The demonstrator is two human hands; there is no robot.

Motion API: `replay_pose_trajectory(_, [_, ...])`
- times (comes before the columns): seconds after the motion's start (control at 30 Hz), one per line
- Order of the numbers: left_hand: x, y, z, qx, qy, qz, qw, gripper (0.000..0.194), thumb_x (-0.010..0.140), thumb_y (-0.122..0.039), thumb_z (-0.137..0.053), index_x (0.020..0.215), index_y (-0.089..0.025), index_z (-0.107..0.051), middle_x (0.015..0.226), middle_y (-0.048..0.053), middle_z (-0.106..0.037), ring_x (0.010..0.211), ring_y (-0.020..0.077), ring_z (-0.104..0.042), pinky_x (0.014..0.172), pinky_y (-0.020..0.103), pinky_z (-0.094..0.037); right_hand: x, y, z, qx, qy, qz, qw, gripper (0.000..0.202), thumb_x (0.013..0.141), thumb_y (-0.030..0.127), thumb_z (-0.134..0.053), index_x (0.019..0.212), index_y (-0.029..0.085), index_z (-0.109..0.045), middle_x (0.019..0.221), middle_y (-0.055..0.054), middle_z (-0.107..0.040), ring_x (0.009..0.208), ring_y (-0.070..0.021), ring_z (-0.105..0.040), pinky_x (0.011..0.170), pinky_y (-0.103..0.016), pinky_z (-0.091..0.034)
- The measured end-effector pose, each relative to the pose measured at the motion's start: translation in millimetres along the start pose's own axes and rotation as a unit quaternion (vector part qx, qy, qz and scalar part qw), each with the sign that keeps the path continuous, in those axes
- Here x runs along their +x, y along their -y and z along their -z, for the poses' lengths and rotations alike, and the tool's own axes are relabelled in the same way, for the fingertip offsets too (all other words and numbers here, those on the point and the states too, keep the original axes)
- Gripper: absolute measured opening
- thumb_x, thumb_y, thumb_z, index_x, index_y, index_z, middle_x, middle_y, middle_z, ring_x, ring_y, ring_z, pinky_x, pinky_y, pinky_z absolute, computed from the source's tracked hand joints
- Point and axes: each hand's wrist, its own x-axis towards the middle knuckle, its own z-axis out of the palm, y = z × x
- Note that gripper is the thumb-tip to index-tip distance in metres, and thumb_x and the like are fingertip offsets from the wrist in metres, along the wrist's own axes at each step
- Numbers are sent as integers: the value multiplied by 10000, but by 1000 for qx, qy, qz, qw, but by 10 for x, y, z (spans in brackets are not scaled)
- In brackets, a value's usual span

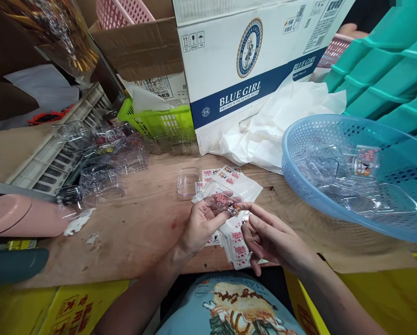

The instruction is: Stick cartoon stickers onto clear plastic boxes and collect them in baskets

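Note:
My left hand (202, 224) holds a clear plastic case (222, 199) between thumb and fingers, tilted above the table. Red lettering and small cartoon animals show on the case. The index fingertip of my right hand (269, 237) touches the right end of the case; the other fingers are loosely curled and apart, with nothing in them. Beneath both hands lie several white sticker sheets (239, 251) with red and black prints. Another clear case (188, 182) rests on the wooden table (142, 232), just left of the upper sheets.
A blue basket (299, 181) of clear cases stands at right, before teal bins (379, 70). White paper (281, 121) and a beer carton (215, 60) are behind. At left are stacked clear cases (104, 172), a green basket (159, 121) and a pink bottle (23, 215).

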Motion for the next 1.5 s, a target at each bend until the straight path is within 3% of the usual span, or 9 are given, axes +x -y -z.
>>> replay_pose_trajectory(0.5, [-51, 87, -51, -10, -63, -35, 997, 339, 936, -404, -575, 1131, -163, -713, 1178, 112, -725, 1123, 264, -672, 990, 398, -530, 11, -15, -101, -187, -96, 27, 977, 537, 970, 553, -461, 1371, 197, -439, 540, 87, -449, 377, -76, -375, 390, -190, -349])
replay_pose_trajectory(0.67, [-7, 141, -77, 17, -113, -63, 991, 348, 918, -438, -593, 1097, -172, -729, 1156, 95, -735, 1125, 253, -672, 989, 369, -537, 39, -183, -188, -587, -281, 163, 741, 632, 992, 470, -449, 1523, 144, -340, 695, -56, -598, 620, -208, -558, 599, -320, -479])
replay_pose_trajectory(0.8, [-22, 66, -152, -23, -120, -38, 992, 255, 855, -408, -687, 991, -203, -755, 1094, 64, -756, 1061, 237, -700, 930, 344, -568, 86, -310, -175, -726, -272, 278, 567, 647, 992, 373, -451, 1571, 173, -245, 964, -157, -638, 868, -308, -572, 829, -506, -507])
replay_pose_trajectory(1.03, [-79, -167, -345, 27, 35, 30, 999, 223, 800, -411, -735, 918, -225, -773, 958, 79, -775, 950, 287, -727, 875, 439, -590, -199, 274, -1, -592, -301, 348, 662, 692, 939, 442, -570, 1539, 244, -288, 1295, -132, -521, 1138, -261, -555, 944, -404, -525])
replay_pose_trajectory(1.13, [84, -355, -41, 276, -63, -102, 954, 391, 794, -449, -727, 1120, -233, -718, 1226, 114, -693, 1184, 325, -625, 1038, 488, -486, -686, 678, 400, -609, -462, 374, 526, 500, 952, 367, -561, 1435, 286, -465, 1190, -118, -577, 1149, -295, -541, 965, -489, -482])
replay_pose_trajectory(1.2, [245, -466, 348, 476, -164, -184, 844, 682, 723, -475, -778, 1330, -232, -584, 1470, 141, -501, 1381, 357, -435, 1159, 522, -324, -1012, 893, 866, -616, -589, 332, 405, 529, 915, 436, -603, 1415, 295, -504, 1110, -121, -598, 1185, -377, -509, 942, -600, -442])
replay_pose_trajectory(1.3, [436, -509, 945, 633, -160, -100, 750, 1074, 613, -544, -826, 1496, -156, -353, 1590, 240, -263, 1470, 423, -239, 1169, 583, -226, -1219, 1071, 1493, -654, -582, 262, 407, 504, 929, 457, -563, 1422, 379, -495, 1250, -133, -572, 1284, -437, -445, 978, -686, -379])
replay_pose_trajectory(1.43, [476, -312, 1119, 580, -105, -44, 806, 1097, 628, -544, -806, 1520, -172, -288, 1513, 220, -415, 1407, 366, -392, 1145, 509, -303, -822, 939, 1310, -726, -514, 302, 343, 600, 909, 449, -603, 1438, 179, -513, 1476, -231, -418, 1374, -473, -361, 1077, -683, -297])
replay_pose_trajectory(1.5, [407, -197, 948, 502, -121, -77, 853, 1043, 568, -470, -860, 1461, -183, -403, 1511, 200, -425, 1416, 374, -368, 1167, 507, -262, -396, 697, 871, -729, -410, 347, 423, 572, 912, 397, -619, 1416, 142, -525, 1421, -233, -491, 1332, -388, -461, 1089, -557, -394])
